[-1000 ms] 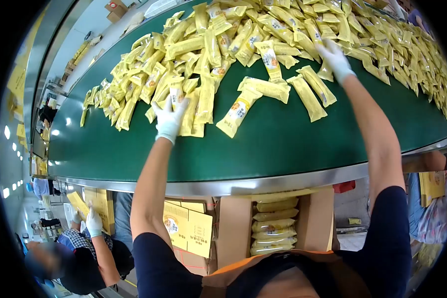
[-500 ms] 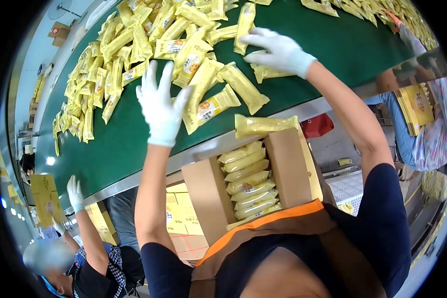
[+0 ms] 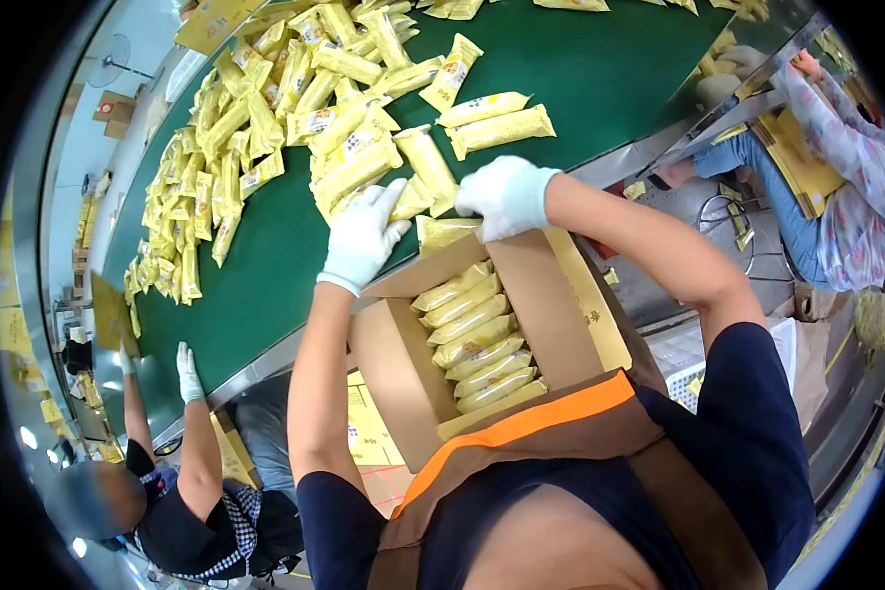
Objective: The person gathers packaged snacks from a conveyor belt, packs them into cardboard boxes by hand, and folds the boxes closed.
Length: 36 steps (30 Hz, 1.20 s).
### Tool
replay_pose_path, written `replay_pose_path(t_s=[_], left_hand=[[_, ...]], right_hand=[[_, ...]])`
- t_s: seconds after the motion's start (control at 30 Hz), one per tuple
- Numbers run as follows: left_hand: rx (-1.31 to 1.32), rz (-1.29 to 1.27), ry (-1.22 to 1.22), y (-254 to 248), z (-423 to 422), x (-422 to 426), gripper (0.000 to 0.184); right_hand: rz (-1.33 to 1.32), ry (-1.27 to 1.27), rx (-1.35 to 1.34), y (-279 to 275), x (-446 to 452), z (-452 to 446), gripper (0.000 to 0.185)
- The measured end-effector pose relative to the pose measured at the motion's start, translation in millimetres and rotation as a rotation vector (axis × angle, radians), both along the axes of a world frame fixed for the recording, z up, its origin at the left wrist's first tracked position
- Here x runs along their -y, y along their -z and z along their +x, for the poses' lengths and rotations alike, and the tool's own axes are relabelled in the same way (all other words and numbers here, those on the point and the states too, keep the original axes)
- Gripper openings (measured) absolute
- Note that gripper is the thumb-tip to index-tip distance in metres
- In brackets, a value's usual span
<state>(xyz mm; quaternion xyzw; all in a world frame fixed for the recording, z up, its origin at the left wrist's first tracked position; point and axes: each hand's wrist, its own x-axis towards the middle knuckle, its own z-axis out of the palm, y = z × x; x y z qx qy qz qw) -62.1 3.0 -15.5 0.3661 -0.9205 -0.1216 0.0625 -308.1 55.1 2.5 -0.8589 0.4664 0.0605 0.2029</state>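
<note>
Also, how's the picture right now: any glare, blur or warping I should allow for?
Head view, overall: strong wide-angle warping, black corners, the green belt bowed along its far edge; head view, middle: left hand and right hand fairly crisp; head view, inside the carton: small glints on the packets; head view, lower left: glaring white spots, co-worker's head blurred.
</note>
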Motion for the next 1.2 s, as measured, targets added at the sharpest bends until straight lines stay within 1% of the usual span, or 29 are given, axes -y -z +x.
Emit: replay_pose_path(t_s=[0.03, 0.07, 0.13, 0.17, 0.2, 0.27, 0.3, 0.33, 0.37, 0.4, 0.47, 0.5, 0.53, 0.57, 0.63, 0.67, 0.73, 0.77, 0.8, 0.87, 0.9, 0.93, 0.97, 1.0, 1.07, 1.1, 1.13, 1.17, 1.2], left_hand=[[-0.033, -0.103, 0.01, -3.6, -2.2, -5.5, 0.059], [-0.065, -0.204, 0.019, -8.3, -2.9, -10.5, 0.058], [-0.119, -0.31, -0.088, -26.0, 0.1, -14.3, 0.057], [-0.211, -0.437, -0.118, -32.0, 4.3, -11.7, 0.055], [-0.2, -0.43, -0.164, -38.0, 12.7, -1.5, 0.053], [-0.279, -0.2, -0.243, -34.8, 25.5, 25.0, 0.053], [-0.278, -0.105, -0.2, -25.3, 29.2, 42.0, 0.057], [-0.162, -0.173, -0.131, -19.5, 21.6, 52.4, 0.062], [-0.046, -0.208, -0.157, -16.0, 19.9, 56.3, 0.063], [0.072, -0.241, -0.182, -21.0, 11.3, 55.3, 0.064], [0.11, -0.193, -0.185, -22.6, 6.3, 57.1, 0.064], [0.156, -0.173, -0.187, -33.6, 5.4, 48.7, 0.064], [0.204, -0.142, -0.188, -40.0, 8.4, 37.2, 0.065], [0.136, -0.193, -0.123, -42.5, 18.0, 27.1, 0.067], [0.328, -0.154, -0.219, -51.9, 26.4, 0.5, 0.066], [0.422, -0.133, -0.268, -54.4, 30.4, -11.4, 0.066], [0.288, -0.216, -0.271, -6.2, 55.0, -22.4, 0.069], [0.051, -0.283, -0.269, 10.1, 62.1, -26.2, 0.07], [0.013, -0.324, -0.304, 9.5, 58.5, -30.0, 0.071], [0.022, -0.277, -0.336, 6.2, 51.8, -34.7, 0.069], [0.004, -0.262, -0.311, 6.2, 52.3, -36.2, 0.068], [-0.015, -0.259, -0.286, 5.3, 52.8, -33.1, 0.067], [-0.03, -0.253, -0.259, 3.0, 54.2, -30.2, 0.066], [-0.07, -0.145, -0.25, -2.2, 56.5, -28.0, 0.065], [-0.148, 0.077, -0.238, -12.7, 66.4, -26.2, 0.064], [-0.19, 0.186, -0.177, -10.6, 76.6, -19.5, 0.061], [-0.205, 0.291, -0.177, -14.7, 78.6, -17.6, 0.06], [-0.22, 0.394, -0.177, -21.4, 80.3, -16.1, 0.059], [-0.237, 0.499, -0.172, -28.6, 81.1, -15.5, 0.057]], right_hand=[[0.011, -0.045, -0.043, -0.5, 3.2, 5.1, 0.039], [-0.031, -0.02, 0.008, -1.7, 1.7, 4.2, 0.036], [-0.108, 0.037, 0.109, -10.7, -8.0, -8.9, 0.029], [-0.033, 0.166, 0.185, -19.1, -12.2, -22.6, 0.03], [-0.035, 0.226, 0.319, -25.1, -16.0, -39.6, 0.034], [-0.323, 0.261, 0.454, -10.1, -3.5, -68.2, 0.04], [-0.263, 0.264, 0.45, -17.5, 5.8, -75.7, 0.041], [-0.213, 0.267, 0.447, -26.8, 18.4, -83.6, 0.042], [-0.262, 0.275, 0.294, -16.6, 33.5, -86.7, 0.039], [-0.31, 0.223, 0.192, -7.6, 46.4, -88.3, 0.039], [-0.399, 0.112, -0.015, 2.4, 65.2, -86.5, 0.04], [-0.432, 0.111, -0.099, -1.8, 65.0, -78.9, 0.044], [-0.442, 0.108, -0.048, 2.5, 60.7, -75.5, 0.044], [-0.452, 0.108, -0.003, 6.5, 54.7, -77.1, 0.045], [-0.445, 0.121, 0.05, 11.0, 33.6, -76.3, 0.047], [-0.521, 0.098, 0.069, 25.8, 22.6, -78.5, 0.049], [-0.447, 0.152, 0.113, 16.7, 3.5, -75.5, 0.053], [-0.531, 0.139, 0.128, 10.8, -1.3, -80.0, 0.06], [-0.518, 0.188, 0.08, 12.0, -0.6, -85.3, 0.061], [-0.465, 0.274, -0.02, 18.0, -3.6, -96.1, 0.063], [-0.309, 0.296, 0.051, 16.3, 6.4, -104.2, 0.064], [-0.059, 0.345, 0.091, 1.0, 21.9, -103.3, 0.064], [-0.055, 0.335, 0.151, -9.8, 34.2, -99.1, 0.067], [-0.05, 0.326, 0.213, -18.6, 46.0, -93.4, 0.071], [-0.119, 0.239, 0.252, -35.6, 79.8, -79.9, 0.077], [-0.1, 0.246, 0.208, -30.8, 96.9, -77.0, 0.079], [-0.086, 0.254, 0.164, -23.4, 112.0, -72.8, 0.081], [-0.05, 0.255, 0.03, -11.6, 120.3, -69.6, 0.085], [-0.154, 0.237, 0.167, 2.6, 117.4, -70.4, 0.073]])
